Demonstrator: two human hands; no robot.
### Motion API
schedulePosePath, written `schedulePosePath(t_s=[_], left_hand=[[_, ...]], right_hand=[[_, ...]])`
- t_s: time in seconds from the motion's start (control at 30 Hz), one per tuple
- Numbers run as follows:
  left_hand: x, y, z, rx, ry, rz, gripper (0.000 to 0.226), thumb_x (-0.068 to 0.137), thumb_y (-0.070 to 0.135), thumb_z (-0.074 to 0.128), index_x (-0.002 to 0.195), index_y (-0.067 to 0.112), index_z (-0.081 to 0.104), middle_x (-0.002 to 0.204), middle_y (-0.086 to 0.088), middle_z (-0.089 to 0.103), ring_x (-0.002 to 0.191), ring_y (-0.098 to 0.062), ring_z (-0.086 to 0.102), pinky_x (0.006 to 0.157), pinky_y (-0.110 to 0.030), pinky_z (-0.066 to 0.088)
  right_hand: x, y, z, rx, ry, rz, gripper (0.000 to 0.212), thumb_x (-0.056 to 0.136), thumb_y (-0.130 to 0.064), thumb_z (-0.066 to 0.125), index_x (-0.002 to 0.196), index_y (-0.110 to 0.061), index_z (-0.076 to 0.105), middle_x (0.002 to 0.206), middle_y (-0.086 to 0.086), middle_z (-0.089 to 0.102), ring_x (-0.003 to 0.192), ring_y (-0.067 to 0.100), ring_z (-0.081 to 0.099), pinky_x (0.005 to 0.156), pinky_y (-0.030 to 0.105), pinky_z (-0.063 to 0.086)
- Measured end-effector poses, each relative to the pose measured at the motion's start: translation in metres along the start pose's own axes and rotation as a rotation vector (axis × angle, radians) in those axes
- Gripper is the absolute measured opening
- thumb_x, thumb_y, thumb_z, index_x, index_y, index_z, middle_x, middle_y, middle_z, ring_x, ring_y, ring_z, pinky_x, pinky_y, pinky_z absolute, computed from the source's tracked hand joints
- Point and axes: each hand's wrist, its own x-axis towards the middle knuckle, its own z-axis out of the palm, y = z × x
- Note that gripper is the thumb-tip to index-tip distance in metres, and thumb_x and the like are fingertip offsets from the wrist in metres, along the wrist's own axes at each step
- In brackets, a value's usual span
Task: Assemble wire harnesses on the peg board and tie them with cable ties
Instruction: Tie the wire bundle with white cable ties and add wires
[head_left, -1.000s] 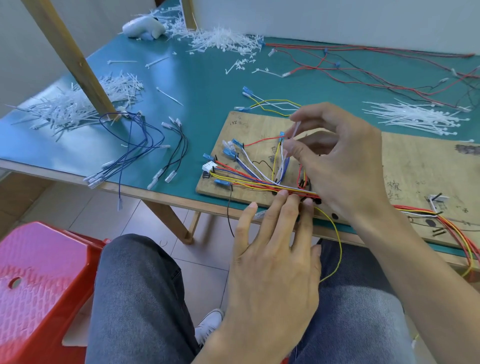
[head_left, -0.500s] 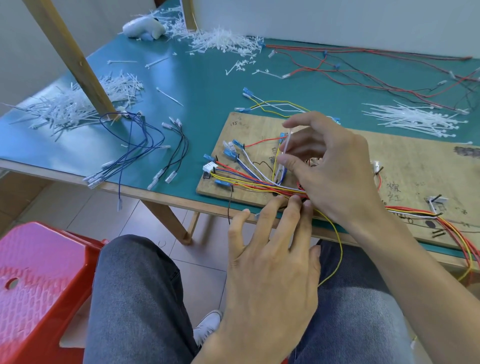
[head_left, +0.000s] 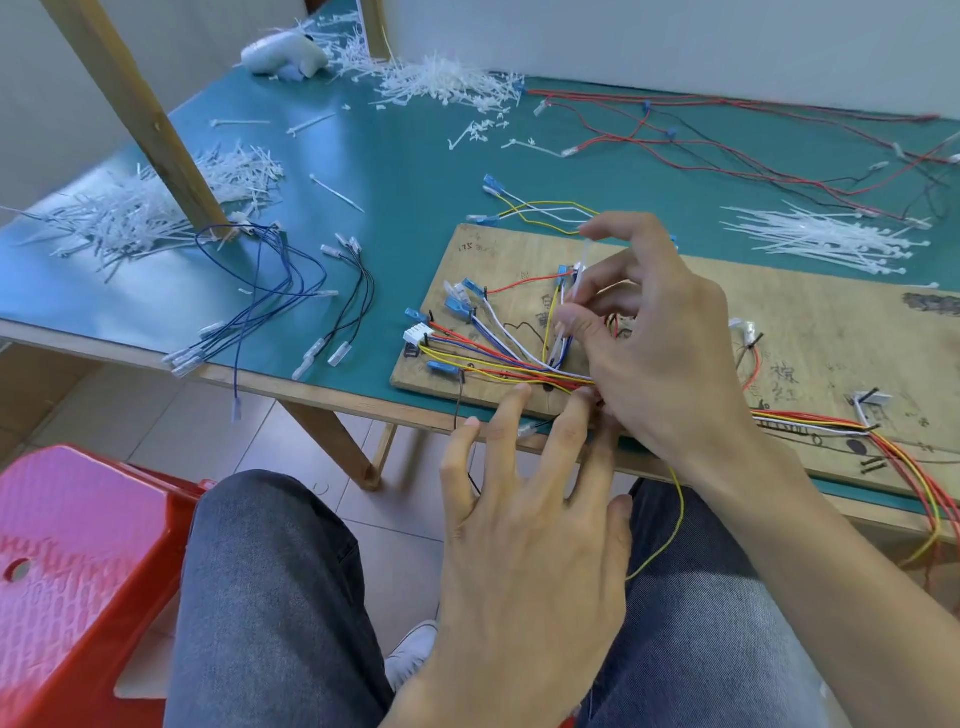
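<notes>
Teal worktop (head_left: 405, 171), widest thing in view. Carries all the rest but the stool.

Red plastic stool (head_left: 67, 571) on the floor at lower left, beside the grey-trousered knees.

Wooden peg board (head_left: 831, 332), flat on the near right part of the worktop, close to the front edge.

Left hand (head_left: 530, 545), palm down over the lap, fingers straight and spread wide, gripping nothing. Fingertips reach the board's near edge, the middle ones touching the wire bundle there.

Right hand (head_left: 660, 353) above the middle of the board, fingers curled, thumb and forefinger pinching a white cable tie (head_left: 581, 270).

Wire harness (head_left: 498, 358) on the board: red, yellow, blue and white wires fanning from pegs at the left end into one bundle under the hands, then running right along the near edge.

Heap of long white ties (head_left: 821, 239) beyond the board, on the right.

Pinched tie nearly upright, just above the bundle.

White connector (head_left: 418, 332) at the left tip of the harness.
</notes>
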Motion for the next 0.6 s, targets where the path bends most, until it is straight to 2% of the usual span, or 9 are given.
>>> schedulePosePath(t_s=[0.1,0.27,0.47,0.6], left_hand=[[-0.0004,-0.0005,0.0008,0.008,-0.006,-0.002,0.049,0.094,0.045,0.059,0.14,0.026,0.061,0.155,0.008,0.046,0.148,-0.031,0.04,0.117,-0.055,0.028],[0.0002,-0.0013,0.0017,-0.01,0.001,0.004,0.041,0.093,0.042,0.062,0.131,0.027,0.064,0.155,0.008,0.046,0.149,-0.031,0.04,0.118,-0.055,0.028],[0.0002,-0.0028,0.0012,-0.015,-0.013,-0.004,0.046,0.095,0.044,0.057,0.137,0.027,0.063,0.156,0.007,0.046,0.15,-0.03,0.038,0.12,-0.054,0.026],[0.0015,-0.0038,0.0002,-0.025,-0.022,0.0,0.043,0.094,0.043,0.057,0.134,0.029,0.064,0.156,0.007,0.047,0.149,-0.03,0.039,0.12,-0.054,0.027]], right_hand=[[-0.0017,-0.0012,0.0037,0.004,0.038,0.009,0.05,0.089,-0.002,0.078,0.128,-0.024,0.055,0.087,-0.006,0.067,0.077,0.009,0.071,0.064,0.008,0.044],[-0.0057,-0.0038,0.0066,-0.018,-0.027,-0.006,0.048,0.09,-0.001,0.078,0.126,-0.023,0.056,0.088,-0.004,0.067,0.073,0.007,0.071,0.063,0.007,0.044],[-0.0017,-0.0046,0.0018,-0.071,-0.092,-0.029,0.052,0.088,0.0,0.08,0.127,-0.024,0.056,0.085,-0.006,0.067,0.074,0.006,0.071,0.064,0.008,0.044],[-0.0041,-0.0039,0.0013,-0.081,-0.098,-0.013,0.048,0.088,-0.004,0.08,0.126,-0.026,0.061,0.083,-0.007,0.069,0.077,0.008,0.07,0.068,0.009,0.047]])
